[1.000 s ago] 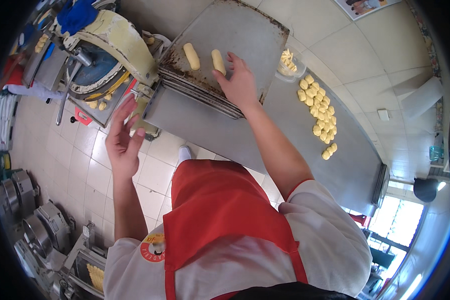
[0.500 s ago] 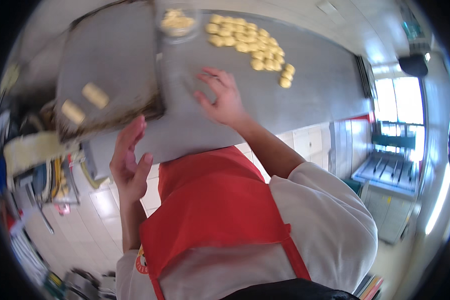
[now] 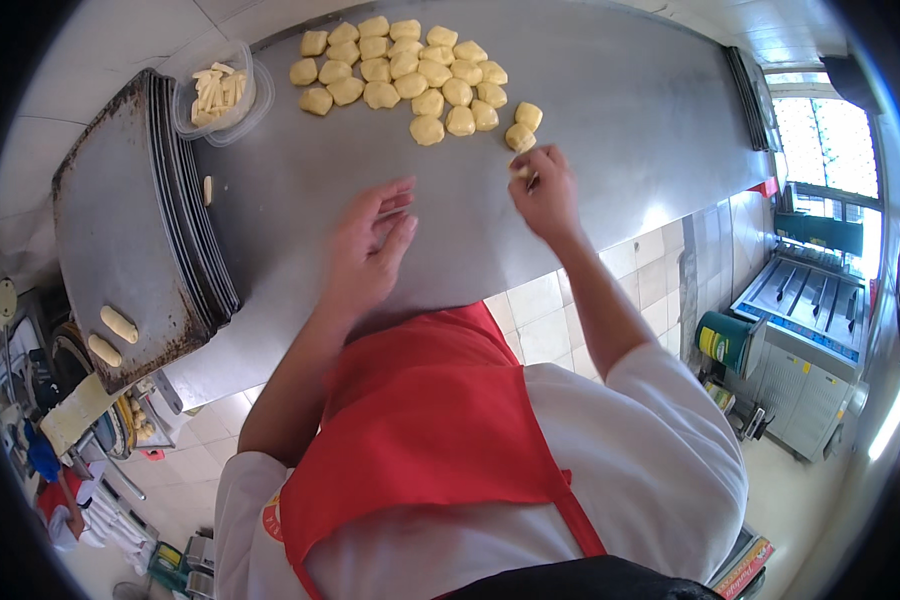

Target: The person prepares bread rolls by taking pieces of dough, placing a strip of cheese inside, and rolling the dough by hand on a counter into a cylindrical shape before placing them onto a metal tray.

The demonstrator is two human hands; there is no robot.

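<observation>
My right hand [image 3: 550, 198] is closed in a pinch over the steel table, with a small pale piece of dough [image 3: 519, 171] showing at its fingertips. Just beyond it sit two yellow dough balls [image 3: 523, 128]. Over the table to its left hovers my left hand [image 3: 370, 245], thumb and fingers apart, holding nothing. Many dough balls [image 3: 403, 65] cover the far part of the table in close rows. Two finger-shaped dough rolls [image 3: 119, 324] lie side by side on the top baking tray [image 3: 120, 210] at the left.
A clear plastic tub [image 3: 245, 100] of pale sticks stands behind the stacked trays, and one loose pale stick [image 3: 208, 190] lies beside the stack. The steel table [image 3: 630, 130] stretches to the right. Another person's sleeve [image 3: 95, 515] shows at the lower left.
My view has swung left-to-right across the table. My right hand has moved to the small dough group, where three balls stood and two now show. My left hand has come in over the table.
</observation>
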